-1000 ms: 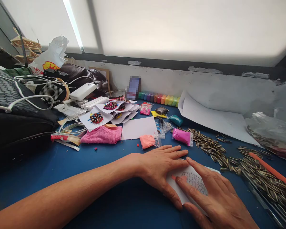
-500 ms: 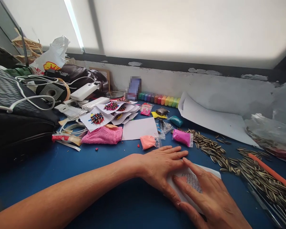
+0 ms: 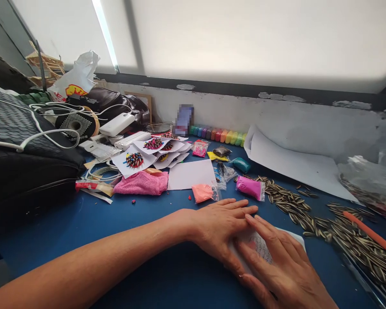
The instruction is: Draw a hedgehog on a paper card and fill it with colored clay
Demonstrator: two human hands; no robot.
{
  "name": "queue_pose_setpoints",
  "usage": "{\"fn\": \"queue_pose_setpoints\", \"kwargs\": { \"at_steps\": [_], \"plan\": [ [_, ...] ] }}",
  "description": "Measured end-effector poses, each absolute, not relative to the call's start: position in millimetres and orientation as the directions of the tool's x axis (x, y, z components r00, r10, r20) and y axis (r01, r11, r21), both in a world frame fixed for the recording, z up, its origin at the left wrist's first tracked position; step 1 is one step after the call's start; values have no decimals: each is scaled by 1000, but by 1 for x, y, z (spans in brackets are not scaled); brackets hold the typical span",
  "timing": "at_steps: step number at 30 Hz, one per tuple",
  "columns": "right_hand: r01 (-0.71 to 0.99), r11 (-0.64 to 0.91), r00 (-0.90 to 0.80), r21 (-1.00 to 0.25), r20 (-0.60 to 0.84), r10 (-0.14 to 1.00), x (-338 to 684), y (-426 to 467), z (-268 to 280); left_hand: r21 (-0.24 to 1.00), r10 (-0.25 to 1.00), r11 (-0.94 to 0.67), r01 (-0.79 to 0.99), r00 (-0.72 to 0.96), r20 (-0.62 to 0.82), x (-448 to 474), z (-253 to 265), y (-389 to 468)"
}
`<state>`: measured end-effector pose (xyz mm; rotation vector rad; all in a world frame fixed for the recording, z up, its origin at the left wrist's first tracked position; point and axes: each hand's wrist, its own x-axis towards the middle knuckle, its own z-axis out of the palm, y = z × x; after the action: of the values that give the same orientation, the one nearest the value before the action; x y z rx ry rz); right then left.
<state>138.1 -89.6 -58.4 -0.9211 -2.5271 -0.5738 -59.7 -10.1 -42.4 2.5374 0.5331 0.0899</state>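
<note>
My left hand (image 3: 217,227) lies flat, fingers spread, along the left side of a small white sheet of paper (image 3: 298,238). Rows of small curved marks and a pinkish patch show on the sheet between my hands. Over its right part rests my right hand (image 3: 284,266), its fingers stretched out and its fingertips near the left hand. Both hands cover much of the sheet. Just beyond the left fingers is a packet of orange clay (image 3: 202,193), and a packet of magenta clay (image 3: 249,187) lies farther right.
Striped sunflower seeds (image 3: 357,240) spread at right under an orange stick (image 3: 369,231). At left are a pink cloth (image 3: 141,183), cards with seed decorations (image 3: 133,161) and a black bag (image 3: 28,171). A blank white card (image 3: 191,174), a phone (image 3: 184,118) and coloured clay packets (image 3: 218,135) stand farther back.
The view has shifted slightly, so the scene sits farther right. My right hand has moved a little left over the sheet and covers more of the marks. My left hand stays flat.
</note>
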Motion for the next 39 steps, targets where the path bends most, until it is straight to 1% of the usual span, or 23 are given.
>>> {"fn": "queue_pose_setpoints", "kwargs": {
  "at_steps": [5, 10, 12, 19, 22, 24, 27, 32, 39],
  "plan": [
    [664, 709, -713, 235, 484, 507, 143, -91, -61, 534, 392, -772, 345, 920, -28, -60, -43, -10],
    [724, 669, -653, 169, 480, 585, 159, -98, -68, 553, 387, -767, 324, 922, -4, -62, -43, -11],
    [731, 662, -646, 164, 477, 596, 162, -100, -67, 556, 386, -766, 321, 923, -2, -62, -42, -12],
    [708, 672, -672, 216, 497, 548, 151, -98, -59, 558, 378, -763, 325, 925, -20, -62, -39, -12],
    [702, 677, -680, 219, 488, 547, 151, -96, -61, 555, 377, -763, 331, 925, -33, -62, -38, -12],
    [702, 680, -680, 210, 480, 554, 152, -96, -62, 552, 378, -762, 337, 925, -42, -62, -38, -12],
    [690, 699, -678, 190, 510, 530, 154, -97, -62, 555, 377, -761, 336, 925, -43, -62, -38, -11],
    [668, 729, -703, 149, 449, 552, 153, -100, -59, 568, 382, -753, 331, 924, -30, -62, -40, -11],
    [662, 710, -725, 240, 447, 525, 155, -101, -58, 571, 384, -747, 340, 922, -46, -62, -39, -12]
  ]
}}
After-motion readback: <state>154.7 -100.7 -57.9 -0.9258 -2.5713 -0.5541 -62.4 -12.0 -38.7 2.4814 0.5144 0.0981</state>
